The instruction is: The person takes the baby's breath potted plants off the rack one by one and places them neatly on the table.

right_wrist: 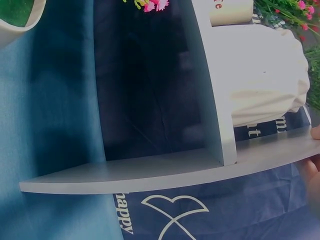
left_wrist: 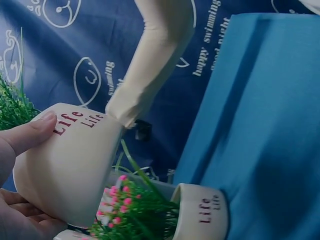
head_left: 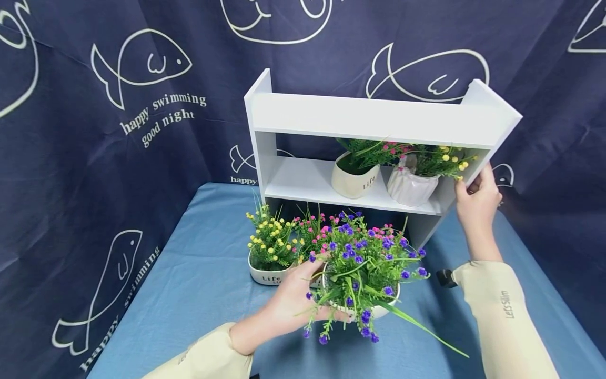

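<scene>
My left hand (head_left: 293, 300) holds a cream flowerpot (left_wrist: 70, 160) with red "Life" lettering, thumb on one side and fingers on the other. Purple flowers (head_left: 355, 258) and long green leaves spill from it, in front of the white shelf unit (head_left: 374, 116). At the unit's right side panel, my right hand (head_left: 480, 202) grips the edge between thumb and fingers. A cream pot (head_left: 352, 181) and a white pleated pot (head_left: 412, 189), both planted, stand on the middle board near that hand.
On the blue cloth (head_left: 203, 263), left of the held pot, sits a planter of yellow flowers (head_left: 272, 242). Pink flowers (head_left: 314, 229) stand beside it, partly hidden. A dark blue curtain (head_left: 156, 173) with fish drawings hangs behind the shelf.
</scene>
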`<state>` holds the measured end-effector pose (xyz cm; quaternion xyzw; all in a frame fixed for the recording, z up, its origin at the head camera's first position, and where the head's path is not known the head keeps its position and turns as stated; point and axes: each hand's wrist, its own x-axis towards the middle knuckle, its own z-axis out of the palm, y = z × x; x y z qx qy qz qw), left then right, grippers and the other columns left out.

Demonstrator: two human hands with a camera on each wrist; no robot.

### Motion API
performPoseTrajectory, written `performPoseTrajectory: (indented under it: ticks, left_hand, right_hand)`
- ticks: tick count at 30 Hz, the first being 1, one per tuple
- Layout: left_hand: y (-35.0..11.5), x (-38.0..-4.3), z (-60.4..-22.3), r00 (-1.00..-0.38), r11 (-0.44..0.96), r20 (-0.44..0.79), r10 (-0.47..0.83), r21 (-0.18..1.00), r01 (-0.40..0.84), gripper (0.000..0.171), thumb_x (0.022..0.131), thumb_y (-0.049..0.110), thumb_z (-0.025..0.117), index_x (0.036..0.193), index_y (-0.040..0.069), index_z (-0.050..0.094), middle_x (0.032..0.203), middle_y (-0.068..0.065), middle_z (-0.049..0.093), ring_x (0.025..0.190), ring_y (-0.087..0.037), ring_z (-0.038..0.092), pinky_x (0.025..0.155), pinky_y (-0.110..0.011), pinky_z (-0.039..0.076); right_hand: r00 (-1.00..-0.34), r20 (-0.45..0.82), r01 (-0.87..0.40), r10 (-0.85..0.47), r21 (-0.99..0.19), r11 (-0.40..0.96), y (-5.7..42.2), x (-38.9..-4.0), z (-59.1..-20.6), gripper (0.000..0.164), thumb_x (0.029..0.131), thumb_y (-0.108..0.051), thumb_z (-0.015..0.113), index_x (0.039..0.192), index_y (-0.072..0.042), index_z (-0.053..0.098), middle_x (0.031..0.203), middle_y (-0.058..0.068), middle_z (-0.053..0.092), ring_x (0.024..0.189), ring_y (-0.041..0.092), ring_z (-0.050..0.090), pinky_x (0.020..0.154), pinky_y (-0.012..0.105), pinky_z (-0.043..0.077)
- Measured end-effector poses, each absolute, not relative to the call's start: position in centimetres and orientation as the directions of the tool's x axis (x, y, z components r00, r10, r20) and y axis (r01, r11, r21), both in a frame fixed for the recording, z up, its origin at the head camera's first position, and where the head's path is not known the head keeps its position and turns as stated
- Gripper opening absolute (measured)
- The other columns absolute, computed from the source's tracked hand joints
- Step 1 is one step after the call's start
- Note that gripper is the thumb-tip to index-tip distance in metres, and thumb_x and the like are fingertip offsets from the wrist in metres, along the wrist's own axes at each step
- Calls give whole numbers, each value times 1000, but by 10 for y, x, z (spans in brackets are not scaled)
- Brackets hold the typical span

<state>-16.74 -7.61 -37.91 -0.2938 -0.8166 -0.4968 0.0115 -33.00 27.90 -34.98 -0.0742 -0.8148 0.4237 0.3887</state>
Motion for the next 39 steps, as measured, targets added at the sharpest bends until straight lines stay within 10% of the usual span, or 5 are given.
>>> performPoseTrajectory:
  ticks: [12, 20, 39]
  left_hand:
    - [-58, -172, -414, -854, 176, 221, 471, 925, 337, 86, 65, 14, 89, 140, 8, 47, 129, -8, 64, 116, -20, 63, 105, -26, 47]
    - [-46, -173, -433, -885, 303, 69, 460, 925, 230, 87, 64, 4, 87, 140, 5, 46, 137, -18, 56, 127, -33, 55, 109, -37, 44]
    - [-26, -185, -472, -875, 465, 43, 482, 834, 297, 91, 63, 13, 90, 141, 20, 42, 131, -7, 62, 119, -23, 60, 103, -36, 50]
  right_hand:
    - [-692, 572, -215, 441, -746, 631, 279, -329, -350, 45, 90, -10, 56, 132, -25, 57, 115, 23, 69, 75, -26, 50, 71, 1, 49]
    - [-687, 574, -206, 445, -742, 638, 279, -329, -351, 42, 90, -11, 57, 130, -23, 59, 114, 22, 69, 76, -25, 49, 72, 2, 49]
    - [-682, 583, -217, 441, -738, 640, 278, -329, -350, 41, 90, -9, 57, 130, -18, 59, 112, 25, 69, 73, -24, 48, 67, -2, 43]
